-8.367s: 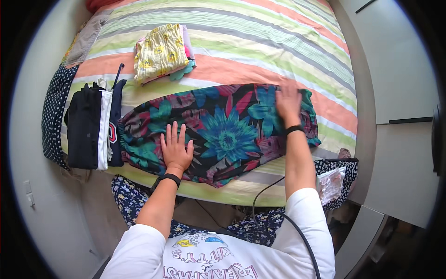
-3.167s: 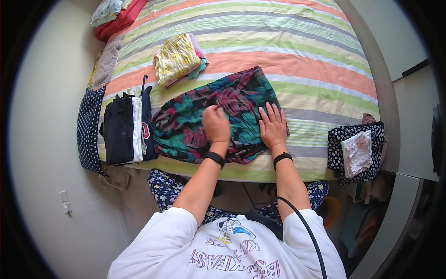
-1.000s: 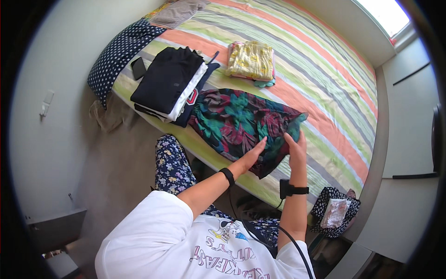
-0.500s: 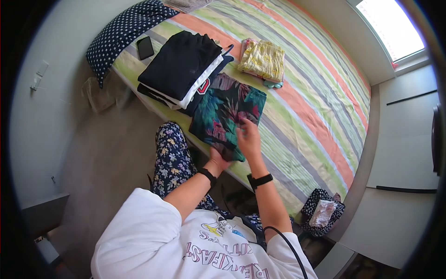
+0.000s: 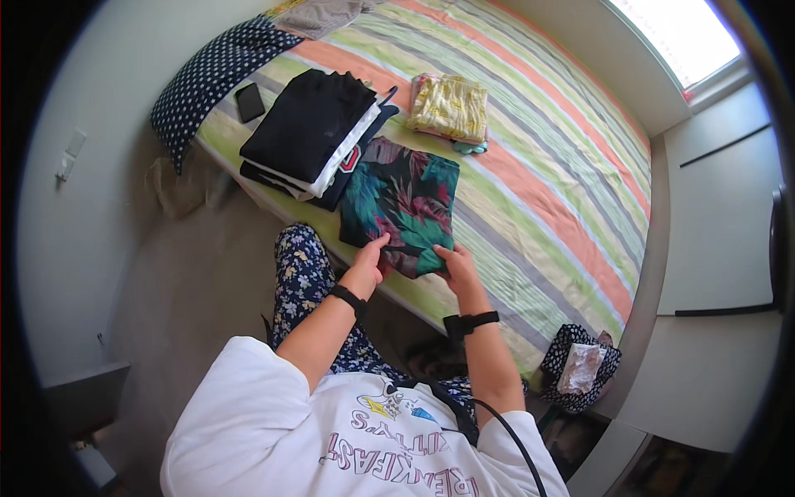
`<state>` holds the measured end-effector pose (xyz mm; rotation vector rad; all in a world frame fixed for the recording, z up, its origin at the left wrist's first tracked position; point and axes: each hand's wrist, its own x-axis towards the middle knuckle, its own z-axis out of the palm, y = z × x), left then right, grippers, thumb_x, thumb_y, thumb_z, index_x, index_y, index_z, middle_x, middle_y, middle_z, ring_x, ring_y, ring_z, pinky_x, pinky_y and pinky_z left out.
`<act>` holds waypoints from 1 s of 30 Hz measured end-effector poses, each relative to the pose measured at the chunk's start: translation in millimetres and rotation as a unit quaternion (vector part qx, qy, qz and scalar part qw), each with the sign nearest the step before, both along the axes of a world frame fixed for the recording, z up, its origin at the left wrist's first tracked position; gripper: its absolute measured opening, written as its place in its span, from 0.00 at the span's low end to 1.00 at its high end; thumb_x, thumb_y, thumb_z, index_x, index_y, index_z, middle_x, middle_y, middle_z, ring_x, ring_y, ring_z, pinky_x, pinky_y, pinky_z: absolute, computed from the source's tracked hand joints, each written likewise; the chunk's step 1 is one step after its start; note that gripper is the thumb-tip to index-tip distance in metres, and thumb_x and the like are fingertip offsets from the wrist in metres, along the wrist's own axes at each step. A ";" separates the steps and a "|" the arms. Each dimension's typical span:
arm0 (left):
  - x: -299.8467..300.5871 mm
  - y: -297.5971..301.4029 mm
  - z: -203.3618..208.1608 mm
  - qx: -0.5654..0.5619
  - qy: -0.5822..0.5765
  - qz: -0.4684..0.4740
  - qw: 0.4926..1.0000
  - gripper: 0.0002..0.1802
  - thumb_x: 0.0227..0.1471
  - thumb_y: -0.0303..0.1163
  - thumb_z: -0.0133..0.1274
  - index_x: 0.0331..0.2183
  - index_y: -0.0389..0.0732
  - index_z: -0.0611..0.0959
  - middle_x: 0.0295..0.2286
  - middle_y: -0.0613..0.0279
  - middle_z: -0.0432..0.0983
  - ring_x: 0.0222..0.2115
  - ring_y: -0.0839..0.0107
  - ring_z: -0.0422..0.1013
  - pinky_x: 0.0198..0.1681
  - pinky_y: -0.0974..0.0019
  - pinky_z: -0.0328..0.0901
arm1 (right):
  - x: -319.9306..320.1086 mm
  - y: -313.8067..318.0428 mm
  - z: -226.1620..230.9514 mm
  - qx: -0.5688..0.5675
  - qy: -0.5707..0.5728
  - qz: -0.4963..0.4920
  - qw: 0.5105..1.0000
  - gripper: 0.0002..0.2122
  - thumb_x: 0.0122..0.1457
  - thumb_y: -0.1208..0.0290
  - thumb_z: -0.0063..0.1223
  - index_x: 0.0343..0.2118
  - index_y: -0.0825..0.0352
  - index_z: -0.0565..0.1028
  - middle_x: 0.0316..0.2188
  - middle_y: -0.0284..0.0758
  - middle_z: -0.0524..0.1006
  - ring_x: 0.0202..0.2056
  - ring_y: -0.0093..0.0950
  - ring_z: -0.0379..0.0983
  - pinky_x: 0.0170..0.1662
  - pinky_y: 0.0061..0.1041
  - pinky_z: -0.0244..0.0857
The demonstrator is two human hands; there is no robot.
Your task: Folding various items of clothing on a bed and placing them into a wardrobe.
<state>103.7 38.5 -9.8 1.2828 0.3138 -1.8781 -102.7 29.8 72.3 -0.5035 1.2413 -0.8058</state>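
Note:
A folded dark garment (image 5: pixel 404 199) with a green and pink leaf print lies at the bed's near edge. My left hand (image 5: pixel 368 262) grips its near left side, thumb on top and fingers beneath the cloth. At the near right corner my right hand (image 5: pixel 458 268) pinches the same garment, its thumb on the upper face. The garment's far left side meets a stack of folded clothes, with black trousers (image 5: pixel 310 124) on top and white and navy layers under them. Whether it is shorts or a shirt I cannot tell.
Farther back on the striped bedspread (image 5: pixel 538 190) is a small pile with a yellow folded cloth (image 5: pixel 450 108). A black phone (image 5: pixel 249 102) lies beside a star-dotted navy pillow (image 5: pixel 217 83). A dotted bag (image 5: pixel 573 340) stands by the bed's right corner, next to white cabinets (image 5: pixel 712 248).
My right hand has come off the garment's upper face to its near right corner. My left hand has shifted up its near left side, thumb now on top.

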 end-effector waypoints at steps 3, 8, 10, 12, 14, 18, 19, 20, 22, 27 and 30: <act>-43.3 16.9 43.1 -0.033 0.004 -0.103 0.994 0.12 0.49 0.45 0.63 0.33 0.49 0.82 0.26 0.71 0.80 0.19 0.77 0.73 0.17 0.74 0.66 | -57.3 16.7 29.2 -0.092 0.030 -0.004 0.995 0.11 0.57 0.78 0.54 0.43 0.72 0.74 0.34 0.34 0.79 0.34 0.25 0.77 0.38 0.27 0.73; -80.6 71.1 66.1 0.012 0.002 -0.277 0.961 0.18 0.50 0.50 0.61 0.27 0.45 0.80 0.22 0.70 0.75 0.15 0.77 0.67 0.15 0.75 0.62 | -129.8 91.7 19.5 -0.109 0.102 0.021 0.989 0.12 0.57 0.76 0.55 0.44 0.72 0.73 0.34 0.33 0.78 0.34 0.24 0.75 0.38 0.26 0.72; -72.4 81.8 68.6 0.019 0.017 -0.359 0.933 0.20 0.51 0.51 0.61 0.27 0.44 0.79 0.23 0.69 0.75 0.16 0.77 0.68 0.16 0.74 0.62 | -147.5 124.1 -8.9 -0.009 0.223 0.082 0.971 0.13 0.58 0.73 0.56 0.45 0.70 0.72 0.34 0.33 0.76 0.34 0.22 0.74 0.38 0.25 0.71; -69.9 78.1 81.8 0.021 0.028 -0.444 0.895 0.21 0.51 0.52 0.60 0.27 0.43 0.79 0.24 0.69 0.75 0.18 0.77 0.69 0.18 0.73 0.63 | -141.2 140.9 -5.8 0.025 0.324 0.043 0.945 0.15 0.57 0.70 0.58 0.46 0.70 0.72 0.37 0.38 0.75 0.37 0.29 0.75 0.42 0.30 0.71; -64.3 70.6 102.5 -0.141 -0.112 -0.682 0.709 0.21 0.54 0.51 0.57 0.27 0.42 0.80 0.29 0.66 0.77 0.25 0.77 0.72 0.24 0.70 0.67 | -129.2 145.1 -2.7 -0.323 0.638 0.087 0.694 0.18 0.54 0.71 0.59 0.46 0.71 0.70 0.39 0.45 0.74 0.42 0.40 0.73 0.46 0.38 0.68; -82.1 51.7 108.1 -0.491 -0.568 -0.554 0.360 0.18 0.52 0.44 0.57 0.40 0.42 0.82 0.43 0.57 0.77 0.43 0.63 0.73 0.45 0.59 0.68 | -94.8 116.1 15.0 -0.445 0.610 0.198 0.626 0.22 0.55 0.67 0.56 0.52 0.67 0.69 0.55 0.44 0.68 0.59 0.42 0.60 0.61 0.41 0.55; -85.4 38.9 100.9 -0.496 -0.569 -0.553 0.352 0.18 0.52 0.44 0.57 0.40 0.42 0.82 0.43 0.57 0.77 0.43 0.63 0.73 0.45 0.59 0.68 | -89.0 104.8 10.2 -0.446 0.613 0.189 0.625 0.22 0.55 0.67 0.56 0.52 0.67 0.69 0.55 0.44 0.68 0.59 0.42 0.60 0.61 0.41 0.55; -85.3 26.8 85.9 -0.525 -0.658 -0.452 0.295 0.22 0.51 0.45 0.57 0.46 0.45 0.79 0.49 0.55 0.72 0.50 0.59 0.66 0.52 0.53 0.61 | -81.9 94.6 2.0 -0.469 0.606 0.227 0.601 0.23 0.57 0.64 0.53 0.55 0.65 0.68 0.59 0.42 0.65 0.62 0.40 0.57 0.64 0.40 0.50; -82.1 5.2 52.7 -0.553 -0.726 -0.340 0.228 0.28 0.51 0.47 0.56 0.52 0.49 0.76 0.55 0.54 0.66 0.58 0.55 0.60 0.59 0.47 0.54 | -72.1 71.2 -21.7 -0.485 0.605 0.257 0.577 0.23 0.60 0.60 0.49 0.57 0.63 0.67 0.62 0.39 0.62 0.65 0.38 0.53 0.66 0.39 0.45; -72.4 -3.2 13.7 -0.451 -0.761 -0.416 0.211 0.36 0.54 0.53 0.49 0.62 0.54 0.64 0.64 0.57 0.50 0.66 0.55 0.43 0.65 0.39 0.36 | -66.5 8.4 -54.3 -0.490 0.586 0.242 0.598 0.23 0.63 0.54 0.42 0.59 0.56 0.67 0.63 0.36 0.61 0.65 0.35 0.51 0.68 0.39 0.41; -67.0 -4.0 9.9 -0.436 -0.767 -0.426 0.199 0.37 0.55 0.54 0.46 0.63 0.55 0.60 0.65 0.58 0.46 0.66 0.56 0.41 0.65 0.40 0.34 | -68.6 -28.7 -57.1 -0.501 0.597 0.233 0.582 0.23 0.63 0.54 0.42 0.60 0.55 0.66 0.64 0.35 0.61 0.66 0.35 0.51 0.68 0.38 0.40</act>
